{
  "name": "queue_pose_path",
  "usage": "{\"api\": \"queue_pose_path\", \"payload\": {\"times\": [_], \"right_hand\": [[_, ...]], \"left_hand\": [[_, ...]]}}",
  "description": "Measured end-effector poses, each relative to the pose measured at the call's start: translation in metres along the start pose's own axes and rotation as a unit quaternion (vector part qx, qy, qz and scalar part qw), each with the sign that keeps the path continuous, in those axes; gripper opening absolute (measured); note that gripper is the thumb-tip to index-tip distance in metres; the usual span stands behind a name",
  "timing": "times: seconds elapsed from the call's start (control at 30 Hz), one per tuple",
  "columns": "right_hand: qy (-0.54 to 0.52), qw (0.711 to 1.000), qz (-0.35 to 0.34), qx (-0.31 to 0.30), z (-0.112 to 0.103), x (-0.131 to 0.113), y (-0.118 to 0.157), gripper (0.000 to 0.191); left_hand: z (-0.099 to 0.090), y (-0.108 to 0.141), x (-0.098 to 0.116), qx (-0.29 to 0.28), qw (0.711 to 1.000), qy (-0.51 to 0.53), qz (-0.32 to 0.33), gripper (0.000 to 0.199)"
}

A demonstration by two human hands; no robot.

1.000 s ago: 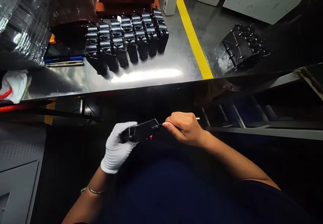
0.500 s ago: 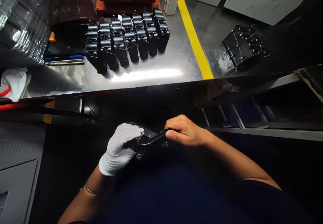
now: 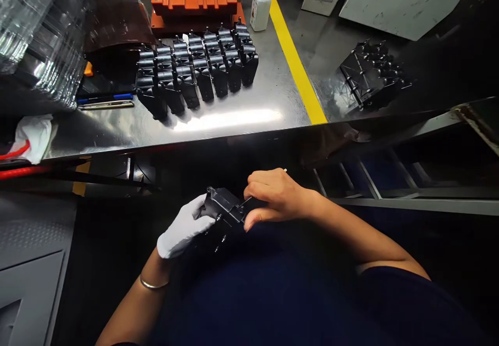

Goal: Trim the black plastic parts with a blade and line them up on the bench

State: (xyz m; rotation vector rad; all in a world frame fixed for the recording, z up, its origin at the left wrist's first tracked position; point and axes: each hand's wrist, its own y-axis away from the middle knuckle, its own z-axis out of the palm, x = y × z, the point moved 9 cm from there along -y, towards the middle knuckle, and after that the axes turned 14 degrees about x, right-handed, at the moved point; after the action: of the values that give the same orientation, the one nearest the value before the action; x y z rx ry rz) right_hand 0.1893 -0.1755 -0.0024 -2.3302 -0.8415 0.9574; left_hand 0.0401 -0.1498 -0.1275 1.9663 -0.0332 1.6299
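Note:
In front of my body, below the bench edge, a black molded plastic part [image 3: 224, 203] with small shiny posts is held up. My left hand [image 3: 185, 227], in a white glove, is closed around its left end, thumb on the near side. My bare right hand [image 3: 273, 197] grips the right end of the part, fingers over the top and thumb underneath. A small pale tip pokes out behind the right knuckles; what it belongs to is hidden. Dark clothing behind the part makes its lower outline hard to see.
On the metal bench [image 3: 218, 127] stand rows of black plastic parts [image 3: 198, 67], an orange fixture [image 3: 195, 2], a white pump bottle [image 3: 260, 10] and a yellow tape strip [image 3: 298, 62]. More black parts [image 3: 370, 73] lie right. Stacked clear trays [image 3: 39, 44] and pens [image 3: 107, 101] are left.
The black part has been turned in my hands, so a different face shows. My left thumb now lies along its near side, and my right hand has shifted slightly left.

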Motion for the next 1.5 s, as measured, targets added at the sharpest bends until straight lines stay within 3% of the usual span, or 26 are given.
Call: {"api": "queue_pose_path", "payload": {"times": [0.2,0.5,0.7,0.93,1.0,1.1,1.2,1.27,1.33,1.37,1.43,1.47,1.5], "right_hand": [[-0.016,0.999,-0.023,-0.038,0.010,-0.006,0.002,0.059],[0.043,0.998,-0.020,0.042,0.003,-0.005,0.002,0.061],[0.069,0.995,-0.023,0.069,-0.003,-0.005,0.000,0.060],[-0.071,0.997,0.031,-0.017,0.011,0.004,0.014,0.056],[-0.145,0.987,0.068,0.006,0.006,0.010,0.015,0.057],[-0.214,0.953,0.212,0.030,0.005,0.031,0.016,0.046],[-0.229,0.909,0.342,-0.065,0.030,0.038,0.024,0.037],[-0.229,0.884,0.397,-0.087,0.042,0.042,0.031,0.031],[-0.224,0.860,0.458,-0.021,0.043,0.057,0.038,0.030],[-0.224,0.844,0.486,0.027,0.041,0.066,0.043,0.031],[-0.239,0.812,0.519,0.119,0.036,0.080,0.051,0.035],[-0.250,0.798,0.526,0.155,0.035,0.083,0.054,0.037],[-0.258,0.788,0.530,0.180,0.035,0.085,0.055,0.039]], "left_hand": [[0.010,0.001,-0.004,-0.049,0.998,0.021,-0.015,0.062],[0.005,-0.002,0.007,0.017,1.000,0.010,0.018,0.061],[0.011,-0.002,0.009,0.023,0.999,0.032,0.016,0.062],[0.006,-0.002,0.009,0.005,0.999,0.041,0.004,0.061],[0.002,-0.002,0.009,0.015,0.999,0.042,0.002,0.058],[-0.004,-0.003,0.016,0.035,0.999,0.025,0.018,0.054],[-0.003,-0.006,0.034,0.031,0.996,-0.030,0.077,0.046],[-0.012,-0.011,0.049,0.089,0.984,-0.066,0.139,0.039],[-0.039,-0.011,0.059,0.249,0.947,-0.065,0.194,0.042],[-0.056,-0.005,0.060,0.346,0.914,-0.042,0.209,0.049],[-0.080,0.008,0.046,0.483,0.852,0.051,0.196,0.062],[-0.082,0.008,0.033,0.492,0.847,0.119,0.161,0.064],[-0.075,0.002,0.017,0.460,0.859,0.198,0.104,0.059]]}}
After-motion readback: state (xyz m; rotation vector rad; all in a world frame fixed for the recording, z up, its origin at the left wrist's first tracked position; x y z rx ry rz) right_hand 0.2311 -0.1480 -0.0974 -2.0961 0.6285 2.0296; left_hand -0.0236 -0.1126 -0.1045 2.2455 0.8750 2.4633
